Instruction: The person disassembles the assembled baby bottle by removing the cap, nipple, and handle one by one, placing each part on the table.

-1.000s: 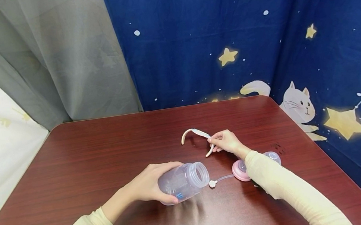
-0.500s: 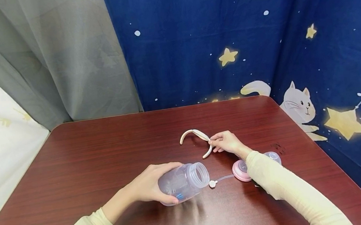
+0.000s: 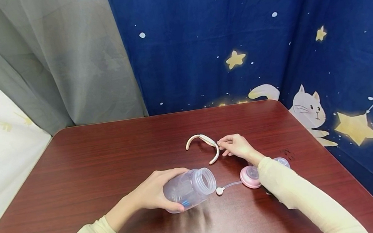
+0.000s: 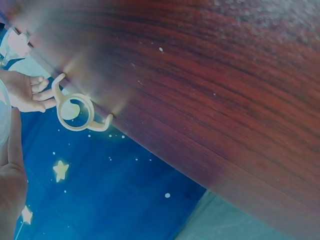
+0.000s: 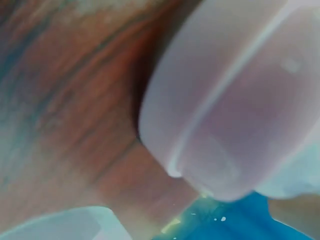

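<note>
In the head view my left hand (image 3: 157, 188) grips a clear, wide-necked baby bottle (image 3: 183, 190). The bottle lies tilted with its open threaded mouth to the right. Beyond it a cream bottle handle (image 3: 207, 140) stands on the table; the left wrist view shows the handle's ring (image 4: 75, 112) with two curved arms. My right hand (image 3: 237, 147) is just right of the handle, fingers loosely bent, holding nothing. Near the right forearm lies a pink bottle collar (image 3: 250, 177) with a teat, partly hidden by the sleeve.
A thin straw tube (image 3: 231, 184) with a white weighted end (image 3: 219, 191) extends left from the collar. Behind the right sleeve a clear dome cap (image 3: 282, 162) shows in part. The dark red table (image 3: 114, 152) ends at curtains.
My right hand has let go of the handle and drawn slightly right. Before that, the handle shifted and turned a little. My left hand and the bottle have stayed in place.
</note>
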A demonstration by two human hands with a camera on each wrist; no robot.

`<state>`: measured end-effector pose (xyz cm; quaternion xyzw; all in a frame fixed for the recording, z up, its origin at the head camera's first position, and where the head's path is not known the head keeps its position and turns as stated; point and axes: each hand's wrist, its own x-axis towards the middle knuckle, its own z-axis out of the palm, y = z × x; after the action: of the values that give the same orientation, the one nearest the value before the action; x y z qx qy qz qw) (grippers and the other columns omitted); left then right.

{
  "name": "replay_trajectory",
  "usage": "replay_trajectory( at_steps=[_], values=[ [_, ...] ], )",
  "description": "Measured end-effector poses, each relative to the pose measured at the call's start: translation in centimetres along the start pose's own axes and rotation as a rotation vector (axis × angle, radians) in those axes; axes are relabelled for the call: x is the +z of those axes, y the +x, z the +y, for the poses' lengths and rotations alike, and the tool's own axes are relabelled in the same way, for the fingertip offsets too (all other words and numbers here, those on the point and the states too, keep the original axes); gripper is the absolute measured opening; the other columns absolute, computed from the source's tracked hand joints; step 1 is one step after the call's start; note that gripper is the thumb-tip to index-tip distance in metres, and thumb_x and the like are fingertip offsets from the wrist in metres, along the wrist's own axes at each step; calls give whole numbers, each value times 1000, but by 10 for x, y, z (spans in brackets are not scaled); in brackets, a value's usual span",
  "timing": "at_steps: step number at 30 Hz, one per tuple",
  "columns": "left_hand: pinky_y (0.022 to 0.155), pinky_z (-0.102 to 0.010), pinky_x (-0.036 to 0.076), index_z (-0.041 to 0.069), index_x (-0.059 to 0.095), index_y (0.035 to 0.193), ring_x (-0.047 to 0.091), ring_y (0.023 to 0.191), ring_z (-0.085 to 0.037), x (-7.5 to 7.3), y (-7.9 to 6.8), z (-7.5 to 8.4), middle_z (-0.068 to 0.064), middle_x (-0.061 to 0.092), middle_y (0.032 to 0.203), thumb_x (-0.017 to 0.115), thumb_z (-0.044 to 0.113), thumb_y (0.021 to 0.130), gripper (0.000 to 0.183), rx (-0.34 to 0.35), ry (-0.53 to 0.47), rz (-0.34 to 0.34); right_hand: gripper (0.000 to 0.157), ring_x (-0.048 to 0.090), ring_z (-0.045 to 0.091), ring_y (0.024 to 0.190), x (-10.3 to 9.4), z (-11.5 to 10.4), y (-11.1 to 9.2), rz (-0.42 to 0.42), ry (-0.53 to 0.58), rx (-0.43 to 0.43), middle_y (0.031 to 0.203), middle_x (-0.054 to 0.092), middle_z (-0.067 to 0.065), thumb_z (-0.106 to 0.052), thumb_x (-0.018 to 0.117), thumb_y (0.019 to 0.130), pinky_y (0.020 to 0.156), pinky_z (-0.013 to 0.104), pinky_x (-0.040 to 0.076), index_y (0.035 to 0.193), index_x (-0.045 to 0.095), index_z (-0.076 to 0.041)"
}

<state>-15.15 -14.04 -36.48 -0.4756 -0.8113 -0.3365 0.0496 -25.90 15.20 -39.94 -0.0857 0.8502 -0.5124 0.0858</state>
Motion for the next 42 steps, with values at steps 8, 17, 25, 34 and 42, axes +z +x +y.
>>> replay_trajectory(
  at_steps=[8, 17, 25, 34, 42],
  values=[
    [68, -22, 44, 20, 45, 124, 53, 85, -3, 1, 0, 0, 11, 55, 107, 73, 50, 61, 75, 2, 10, 6, 30, 63, 18, 64, -9, -8, -10, -13, -39, -56, 85, 64, 17, -19, 55, 87, 61, 35, 49, 106, 59, 5],
    [68, -22, 44, 20, 44, 124, 53, 84, -4, 1, 0, 0, 10, 55, 106, 73, 49, 62, 74, -6, 10, -4, 29, 63, 22, 66, -19, -20, -21, -25, -60, -113, 88, 63, 19, -20, 57, 86, 66, 44, 47, 106, 59, 2],
    [68, -24, 44, 21, 44, 124, 53, 84, -4, 1, 3, 2, 11, 55, 103, 74, 48, 62, 74, -15, -17, 15, 29, 63, 27, 71, -32, -37, -32, -34, -38, -153, 85, 65, 10, -21, 57, 86, 69, 47, 46, 106, 59, 0],
    [67, -26, 45, 15, 44, 122, 54, 83, -8, -1, 6, 8, 5, 56, 103, 79, 39, 59, 76, 2, -46, 43, 30, 62, 19, 69, -42, -53, -44, -28, -56, -201, 85, 65, 10, -20, 56, 87, 66, 40, 47, 108, 58, 1],
    [68, -26, 45, 9, 46, 117, 55, 84, -10, -13, 14, 34, 0, 57, 102, 80, 24, 58, 70, 0, -83, 65, 31, 62, 19, 70, -49, -60, -54, -18, -41, -229, 86, 65, 11, -22, 57, 87, 69, 43, 47, 108, 59, 0]
  ],
)
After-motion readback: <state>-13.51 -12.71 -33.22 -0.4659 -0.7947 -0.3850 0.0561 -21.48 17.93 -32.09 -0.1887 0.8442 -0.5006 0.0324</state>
